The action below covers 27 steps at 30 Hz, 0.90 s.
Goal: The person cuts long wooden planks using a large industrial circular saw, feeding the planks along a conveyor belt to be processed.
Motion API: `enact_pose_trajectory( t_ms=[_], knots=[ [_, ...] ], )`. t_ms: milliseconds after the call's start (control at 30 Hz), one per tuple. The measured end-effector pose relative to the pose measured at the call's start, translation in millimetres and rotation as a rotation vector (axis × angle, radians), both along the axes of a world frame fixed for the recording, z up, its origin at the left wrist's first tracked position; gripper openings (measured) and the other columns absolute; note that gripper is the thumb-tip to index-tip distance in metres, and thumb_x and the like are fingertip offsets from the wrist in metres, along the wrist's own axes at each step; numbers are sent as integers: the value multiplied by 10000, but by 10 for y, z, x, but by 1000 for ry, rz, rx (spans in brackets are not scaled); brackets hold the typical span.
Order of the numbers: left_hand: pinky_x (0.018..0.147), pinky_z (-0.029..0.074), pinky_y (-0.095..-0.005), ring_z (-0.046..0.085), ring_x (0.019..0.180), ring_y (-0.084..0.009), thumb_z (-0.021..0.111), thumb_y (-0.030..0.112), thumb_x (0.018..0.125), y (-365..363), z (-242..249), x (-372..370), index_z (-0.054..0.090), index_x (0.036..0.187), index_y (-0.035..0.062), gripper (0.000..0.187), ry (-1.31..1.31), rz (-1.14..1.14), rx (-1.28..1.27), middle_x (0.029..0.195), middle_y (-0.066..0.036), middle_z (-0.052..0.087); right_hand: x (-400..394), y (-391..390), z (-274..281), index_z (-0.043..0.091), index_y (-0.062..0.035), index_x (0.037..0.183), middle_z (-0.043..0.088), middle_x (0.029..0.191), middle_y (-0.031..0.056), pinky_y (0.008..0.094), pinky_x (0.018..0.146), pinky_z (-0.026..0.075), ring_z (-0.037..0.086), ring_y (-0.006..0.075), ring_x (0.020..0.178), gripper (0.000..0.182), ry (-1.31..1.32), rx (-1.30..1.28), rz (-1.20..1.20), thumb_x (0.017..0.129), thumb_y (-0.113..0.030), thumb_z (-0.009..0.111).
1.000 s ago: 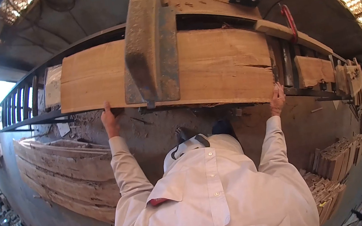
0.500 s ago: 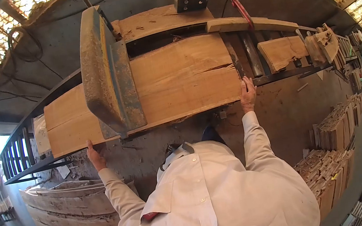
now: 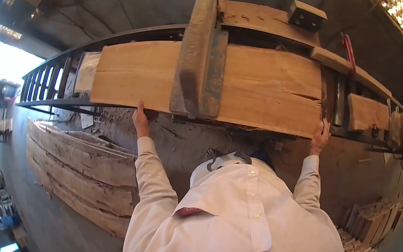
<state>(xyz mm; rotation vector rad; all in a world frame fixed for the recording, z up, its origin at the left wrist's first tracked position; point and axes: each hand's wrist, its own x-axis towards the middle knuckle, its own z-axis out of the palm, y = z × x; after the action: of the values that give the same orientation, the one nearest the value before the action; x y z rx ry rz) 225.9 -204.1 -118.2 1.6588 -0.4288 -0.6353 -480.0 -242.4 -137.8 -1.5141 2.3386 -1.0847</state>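
Note:
A wide wooden board [image 3: 268, 84] lies along a dark metal roller bed and passes beneath a blue-grey metal machine part [image 3: 196, 59], which hides its middle. A crack runs in from the board's right end. My left hand [image 3: 141, 120] grips the near edge, left of the machine part, with one digit upright against the edge and the other fingers hidden below. At the near right corner, my right hand [image 3: 321, 137] is closed on the board, its fingers over the end.
Behind the board are a block with dark fittings [image 3: 307, 15] and a red clamp [image 3: 348, 52] on a wooden rail. A smaller wood piece [image 3: 367, 110] lies right. Rough slabs [image 3: 80, 170] are stacked at left; cut pieces [image 3: 375, 222] stand at lower right.
My view has turned, so the bench now slopes down to the right. The board appears slightly further left under the machine part, with both hands still on it.

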Motion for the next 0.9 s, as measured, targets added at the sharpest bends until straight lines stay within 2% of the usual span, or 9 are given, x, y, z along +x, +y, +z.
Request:
enact_pose_trajectory(
  t_ms=[167, 300, 400, 600, 700, 800, 900],
  knots=[
    [594, 603, -348, 714, 701, -215, 654, 493, 951, 1, 241, -149, 660, 997, -32, 527, 152, 4, -20, 900, -122, 714, -57, 1, -87, 600, -102, 1373, 554, 1465, 69, 494, 1217, 151, 379, 277, 1457, 492, -15, 7, 23, 1062, -431, 408],
    [601, 601, -335, 716, 692, -217, 655, 493, 951, 14, 222, -147, 661, 1006, -33, 529, 210, -23, -21, 904, -129, 719, -87, -13, -88, 590, -102, 1385, 555, 1464, 65, 505, 1220, 137, 380, 281, 1456, 496, -21, 4, 33, 1065, -431, 400],
    [587, 600, -332, 718, 656, -226, 655, 487, 951, -24, -22, -5, 663, 1020, -36, 527, 73, 10, -64, 879, -127, 724, -67, -15, -70, 596, -90, 1376, 566, 1451, 83, 480, 1216, 166, 393, 287, 1447, 495, -12, 17, 4, 1066, -422, 398],
    [586, 597, -324, 710, 640, -205, 659, 485, 948, 46, 46, 5, 671, 1021, -41, 531, 200, -60, -18, 863, -118, 719, -72, -17, -77, 610, -74, 1355, 568, 1448, 77, 477, 1207, 190, 409, 275, 1437, 487, -55, -30, 36, 1072, -404, 389],
    [592, 589, -347, 713, 645, -214, 686, 521, 919, 66, 127, -9, 660, 968, -16, 540, 209, -65, -18, 836, -121, 721, -82, -13, -92, 612, -67, 1353, 572, 1444, 86, 466, 1199, 215, 409, 279, 1436, 496, -16, -26, 43, 1072, -411, 391],
    [553, 594, -336, 715, 623, -226, 656, 483, 951, 33, 88, 17, 669, 1005, -41, 527, 153, -19, -18, 819, -130, 719, -98, -25, -95, 617, -52, 1344, 578, 1436, 100, 442, 1189, 240, 420, 291, 1426, 508, -32, -49, 71, 1070, -419, 399],
    [537, 596, -349, 714, 610, -239, 663, 491, 944, 57, 109, 29, 666, 1006, -52, 547, 233, -57, -11, 801, -131, 717, -57, -12, -73, 624, -8, 1321, 587, 1404, 178, 428, 1141, 324, 466, 342, 1376, 512, -23, -97, 69, 1064, -404, 426]
  ],
)
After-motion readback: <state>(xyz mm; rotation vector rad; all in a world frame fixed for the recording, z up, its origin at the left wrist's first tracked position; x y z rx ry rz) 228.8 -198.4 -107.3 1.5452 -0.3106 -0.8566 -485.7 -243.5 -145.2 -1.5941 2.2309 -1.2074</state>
